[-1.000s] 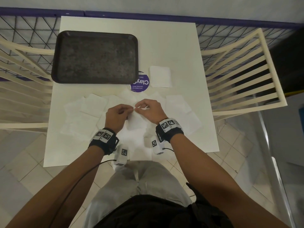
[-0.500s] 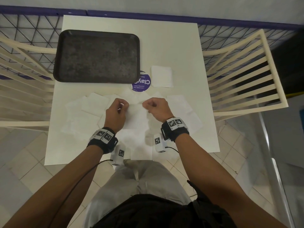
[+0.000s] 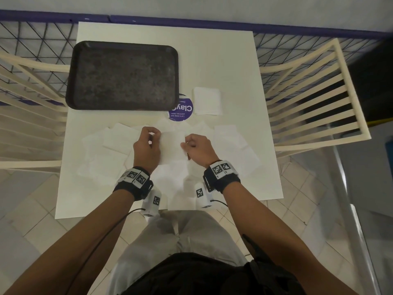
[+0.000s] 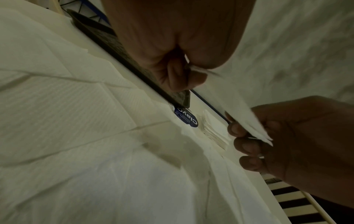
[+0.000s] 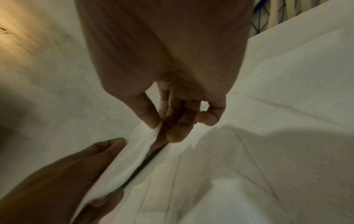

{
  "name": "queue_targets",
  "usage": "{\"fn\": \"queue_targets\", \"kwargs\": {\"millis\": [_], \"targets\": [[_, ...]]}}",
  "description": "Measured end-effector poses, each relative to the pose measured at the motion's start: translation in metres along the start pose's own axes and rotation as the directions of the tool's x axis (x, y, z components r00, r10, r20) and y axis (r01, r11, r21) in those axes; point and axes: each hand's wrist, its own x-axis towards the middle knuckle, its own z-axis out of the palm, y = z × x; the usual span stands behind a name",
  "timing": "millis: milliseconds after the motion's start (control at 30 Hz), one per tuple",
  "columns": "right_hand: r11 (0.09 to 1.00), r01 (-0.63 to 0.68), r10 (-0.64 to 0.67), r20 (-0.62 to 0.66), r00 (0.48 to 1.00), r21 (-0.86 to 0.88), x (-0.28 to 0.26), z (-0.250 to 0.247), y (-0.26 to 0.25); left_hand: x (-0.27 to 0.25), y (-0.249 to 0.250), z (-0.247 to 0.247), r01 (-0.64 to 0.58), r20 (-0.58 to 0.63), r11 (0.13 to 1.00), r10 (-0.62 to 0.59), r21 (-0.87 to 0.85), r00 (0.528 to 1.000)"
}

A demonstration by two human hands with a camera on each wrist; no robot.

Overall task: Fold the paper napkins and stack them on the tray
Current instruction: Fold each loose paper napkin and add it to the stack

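I hold one white paper napkin (image 3: 172, 145) just above the table, stretched between both hands. My left hand (image 3: 148, 137) pinches its left edge between thumb and fingers, and my right hand (image 3: 188, 143) pinches its right edge. The left wrist view shows the napkin (image 4: 237, 106) doubled, its layers running from my left hand (image 4: 184, 68) to my right hand (image 4: 247, 136). Several unfolded napkins (image 3: 110, 150) lie spread over the near half of the table. The dark tray (image 3: 123, 75) sits bare at the far left. A small stack of folded napkins (image 3: 207, 101) lies to the tray's right.
A round purple sticker (image 3: 180, 110) sits on the white table (image 3: 223, 60), partly under the tray's corner. Cream slatted chairs (image 3: 314, 99) stand at both sides. A dark wire fence (image 3: 297, 50) runs behind the table. Tiled floor lies below the table's near edge.
My hands, together at the napkin's middle a second ago, have drawn apart to its left and right edges. The napkin now spans flat between them.
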Motion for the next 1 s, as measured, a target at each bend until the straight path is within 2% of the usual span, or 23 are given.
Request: {"fn": "queue_targets", "kwargs": {"millis": [100, 200, 300, 400, 567, 767, 1000], "targets": [[0.999, 0.017, -0.019, -0.084, 0.996, -0.030, 0.012, -0.013, 0.001, 0.001, 0.005, 0.003, 0.105, 0.041, 0.993, -0.103, -0.053, 0.994], [0.996, 0.014, -0.031, -0.196, 0.980, -0.088, 0.036, -0.039, -0.003, 0.001, 0.004, 0.008, 0.159, 0.174, 0.987, -0.153, -0.018, 0.973], [0.995, -0.016, -0.014, -0.305, 0.952, -0.096, 0.069, -0.069, -0.009, -0.001, -0.002, 0.017, 0.192, 0.302, 0.981, -0.195, 0.041, 0.933], [0.994, -0.058, 0.018, -0.369, 0.929, -0.096, 0.102, -0.093, -0.010, -0.006, -0.005, 0.028, 0.238, 0.372, 0.968, -0.250, 0.077, 0.894], [0.987, -0.116, 0.063, -0.399, 0.915, -0.110, 0.140, -0.115, -0.003, -0.007, -0.008, 0.043, 0.245, 0.397, 0.964, -0.267, 0.106, 0.878], [0.977, -0.164, 0.101, -0.375, 0.921, -0.139, 0.165, -0.118, 0.010, 0.001, -0.013, 0.056, 0.291, 0.384, 0.947, -0.322, 0.139, 0.865], [0.972, -0.187, 0.128, -0.346, 0.930, -0.143, 0.170, -0.115, 0.020, 0.007, -0.014, 0.063, 0.261, 0.356, 0.946, -0.316, 0.193, 0.880]]}}
